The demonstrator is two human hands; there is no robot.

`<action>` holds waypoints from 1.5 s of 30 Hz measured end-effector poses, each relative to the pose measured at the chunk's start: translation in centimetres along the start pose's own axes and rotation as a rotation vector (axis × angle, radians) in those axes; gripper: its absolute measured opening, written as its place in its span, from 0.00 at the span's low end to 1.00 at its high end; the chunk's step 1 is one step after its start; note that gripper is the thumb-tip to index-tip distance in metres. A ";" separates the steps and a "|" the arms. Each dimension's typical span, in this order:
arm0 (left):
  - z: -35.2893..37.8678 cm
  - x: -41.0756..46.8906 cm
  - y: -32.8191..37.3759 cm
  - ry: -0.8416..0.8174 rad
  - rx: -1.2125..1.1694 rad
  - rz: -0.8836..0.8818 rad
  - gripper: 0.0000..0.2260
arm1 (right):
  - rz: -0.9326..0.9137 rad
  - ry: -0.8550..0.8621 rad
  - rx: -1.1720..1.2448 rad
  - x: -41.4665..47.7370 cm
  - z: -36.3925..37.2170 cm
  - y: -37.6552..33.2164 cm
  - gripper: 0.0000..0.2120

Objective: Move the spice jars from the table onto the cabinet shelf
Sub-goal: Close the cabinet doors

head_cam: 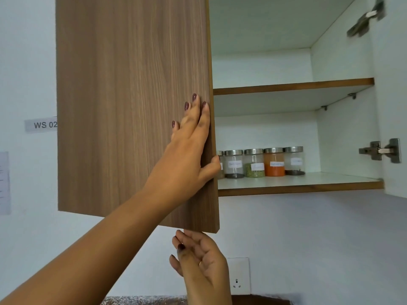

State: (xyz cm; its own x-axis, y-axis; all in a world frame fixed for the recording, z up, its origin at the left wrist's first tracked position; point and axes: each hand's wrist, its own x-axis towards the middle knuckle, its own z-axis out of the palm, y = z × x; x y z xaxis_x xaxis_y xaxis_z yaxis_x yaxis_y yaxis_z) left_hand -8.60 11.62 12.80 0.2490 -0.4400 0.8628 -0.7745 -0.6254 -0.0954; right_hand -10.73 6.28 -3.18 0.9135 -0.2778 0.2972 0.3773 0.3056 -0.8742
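While left hand point(189, 155) clamps cabinet door point(132, 106) edge, thumb hooked, right hand point(198, 258) slack beneath, perhaps touching.

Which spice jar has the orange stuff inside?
The spice jar second from the right on the bottom shelf, between the green one and the end jar. Only it holds bright orange powder.

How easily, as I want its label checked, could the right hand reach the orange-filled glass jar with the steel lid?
Probably easily: the right hand is empty under the brown wooden cabinet door, and the opening before the orange-filled glass jar looks clear.
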 end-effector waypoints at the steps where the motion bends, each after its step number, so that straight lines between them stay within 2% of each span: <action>1: 0.5 0.3 -0.1 0.004 0.010 -0.002 0.41 | -0.015 0.008 0.000 0.5 -0.4 0.1 0.12; 8: 3.7 2.0 -0.8 0.016 0.106 -0.009 0.41 | -0.094 0.023 0.002 3.6 -2.7 -0.5 0.02; 12: 5.6 2.9 -1.7 0.058 0.226 0.009 0.40 | -0.125 0.026 -0.070 5.5 -3.8 -0.9 0.09; 15: 7.2 3.5 -2.5 0.044 0.279 0.026 0.37 | -0.120 0.018 -0.106 6.9 -4.3 -0.9 0.11; 32: 12.7 6.3 -5.3 0.040 0.418 -0.011 0.35 | -0.029 -0.011 -0.164 12.3 -5.7 -0.7 0.12; 39: 14.0 7.0 -6.0 0.007 0.444 -0.043 0.35 | -0.011 0.000 -0.243 13.8 -6.2 -0.5 0.13; 45: 14.9 7.3 -6.3 0.020 0.469 -0.061 0.34 | -0.070 0.086 -0.398 14.6 -6.3 0.1 0.14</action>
State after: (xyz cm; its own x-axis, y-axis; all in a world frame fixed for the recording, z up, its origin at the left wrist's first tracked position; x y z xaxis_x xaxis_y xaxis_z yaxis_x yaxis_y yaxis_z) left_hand 6.74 2.72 12.33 0.2711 -0.3833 0.8829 -0.4109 -0.8756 -0.2540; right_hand 1.66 -3.50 -1.41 0.8654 -0.3659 0.3423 0.3338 -0.0884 -0.9385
